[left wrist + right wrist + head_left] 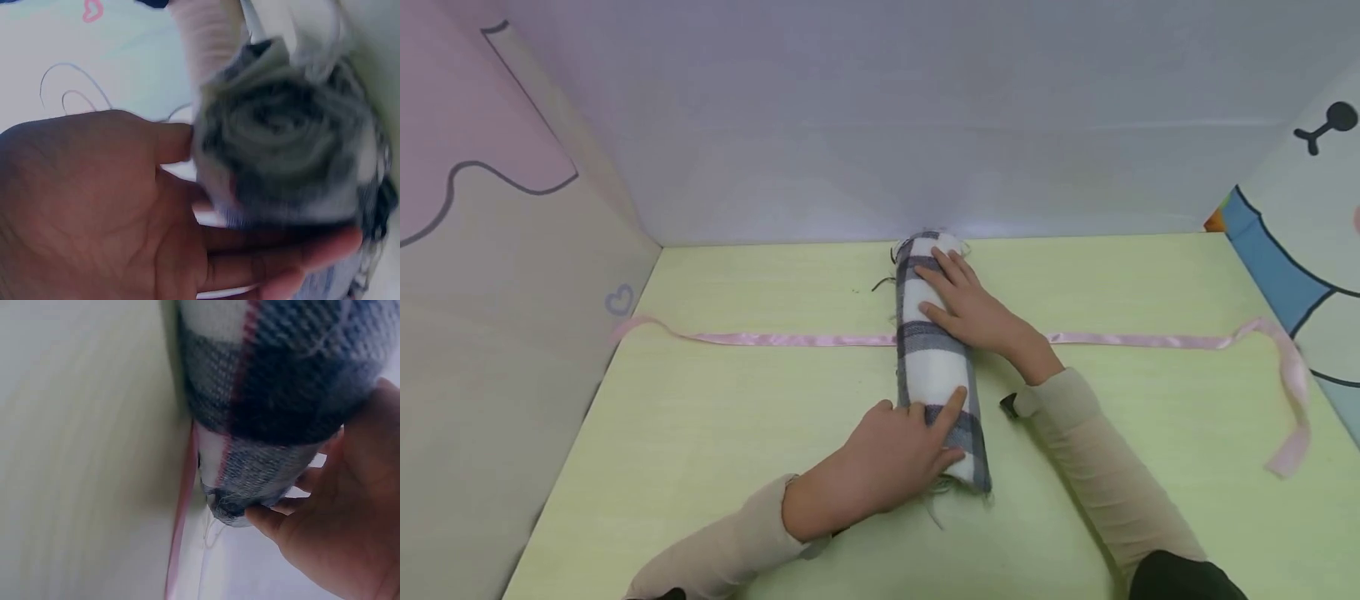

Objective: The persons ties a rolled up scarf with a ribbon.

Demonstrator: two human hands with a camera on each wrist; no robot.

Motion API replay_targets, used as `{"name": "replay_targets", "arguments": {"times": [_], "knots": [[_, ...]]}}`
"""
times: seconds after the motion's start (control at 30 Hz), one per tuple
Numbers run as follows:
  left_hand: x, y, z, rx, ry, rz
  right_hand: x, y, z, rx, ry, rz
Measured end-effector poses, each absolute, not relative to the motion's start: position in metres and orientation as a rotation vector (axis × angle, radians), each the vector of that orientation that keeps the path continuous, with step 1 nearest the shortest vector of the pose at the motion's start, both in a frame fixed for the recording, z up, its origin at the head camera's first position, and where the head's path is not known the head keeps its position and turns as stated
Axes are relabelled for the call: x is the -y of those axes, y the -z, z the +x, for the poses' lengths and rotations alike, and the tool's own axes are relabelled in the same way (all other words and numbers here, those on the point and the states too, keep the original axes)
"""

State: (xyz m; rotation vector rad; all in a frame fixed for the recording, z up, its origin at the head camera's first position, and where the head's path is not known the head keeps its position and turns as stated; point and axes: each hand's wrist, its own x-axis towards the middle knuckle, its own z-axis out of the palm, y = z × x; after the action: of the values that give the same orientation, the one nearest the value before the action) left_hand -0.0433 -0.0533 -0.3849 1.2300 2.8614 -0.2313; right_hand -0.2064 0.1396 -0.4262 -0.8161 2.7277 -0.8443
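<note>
A rolled-up plaid scarf point(934, 367) in white, grey and dark blue lies lengthwise on the table, over a pink ribbon point(790, 340). My left hand point(891, 454) is at its near end, with the extended fingers touching the roll's top and side. In the left wrist view, the spiral end of the scarf point(278, 131) faces the palm. Farther up, my right hand point(973, 312) rests on the roll from the right, its fingers spread over the fabric. A thin red stripe shows on the scarf point(269, 394) in the right wrist view.
The ribbon runs out to both sides; its right tail point(1292, 392) curls near the table's right edge. Loose fringe point(936, 500) hangs from the near end. A pale wall point(925, 125) stands behind the pale yellow table point(737, 433), with printed panels at both sides.
</note>
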Motion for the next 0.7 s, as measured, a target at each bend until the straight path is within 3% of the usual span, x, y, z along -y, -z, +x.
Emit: {"name": "replay_targets", "arguments": {"times": [0.33, 0.7], "knots": [[0.079, 0.362, -0.072, -2.737, -0.063, 1.202, -0.142, 0.424, -0.208, -2.752, 0.818, -0.810], [0.109, 0.363, -0.124, -2.898, -0.244, 0.817, -0.150, 0.414, -0.209, -2.772, 0.811, -0.766]]}}
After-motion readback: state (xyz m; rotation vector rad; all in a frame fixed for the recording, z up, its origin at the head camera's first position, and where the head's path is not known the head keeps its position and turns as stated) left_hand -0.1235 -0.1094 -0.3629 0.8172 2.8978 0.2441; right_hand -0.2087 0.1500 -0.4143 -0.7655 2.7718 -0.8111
